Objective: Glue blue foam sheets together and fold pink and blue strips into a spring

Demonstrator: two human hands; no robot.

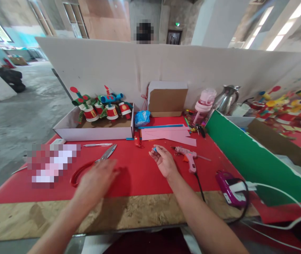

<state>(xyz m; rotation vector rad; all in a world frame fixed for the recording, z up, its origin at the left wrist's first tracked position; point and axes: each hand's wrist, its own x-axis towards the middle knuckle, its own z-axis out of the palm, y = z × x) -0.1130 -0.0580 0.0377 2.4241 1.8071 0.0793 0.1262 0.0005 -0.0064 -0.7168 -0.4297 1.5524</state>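
Observation:
Between the fingertips of my right hand (163,159) is a small blue piece (154,149), too small to name more exactly. My left hand (99,178) is smeared by motion above the red-handled scissors (81,173), whose blades point away from me; whether it touches them I cannot tell. Just right of my right hand lies a pink hot glue gun (187,155) with a glue stick in its back. Beyond my hands are pink paper strips (166,133) and a blue strip (163,126). A white pen (97,145) lies past the scissors.
A white box (94,133) at the back left holds several paper-cup figures (112,112). A blue packet (142,118), pink bottle (204,104) and steel jug (226,98) stand behind. At right are a purple power strip (231,190) with cables and a green box wall (256,162).

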